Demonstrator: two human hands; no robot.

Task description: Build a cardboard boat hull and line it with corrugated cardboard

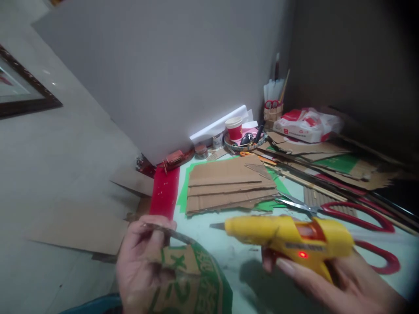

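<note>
In my right hand (330,279) is a yellow glue gun (262,231), its nozzle pointing left and a red light glowing on its side. My left hand (140,261) grips a curved piece of cardboard (209,279) with green print, pinched at its upper edge. The nozzle tip is apart from this piece, a little above and right of it. Just beyond the glue gun lie red-handled scissors (316,208), blades toward a stack of cut cardboard sheets (229,179) on the table.
Behind the sheets stand a red paper cup (234,128) on a round tray (244,147) and a holder with brushes (273,114). More cardboard pieces (304,150) and a white-red plastic bag (307,124) fill the right back. A grey panel (183,65) rises behind the table (229,266).
</note>
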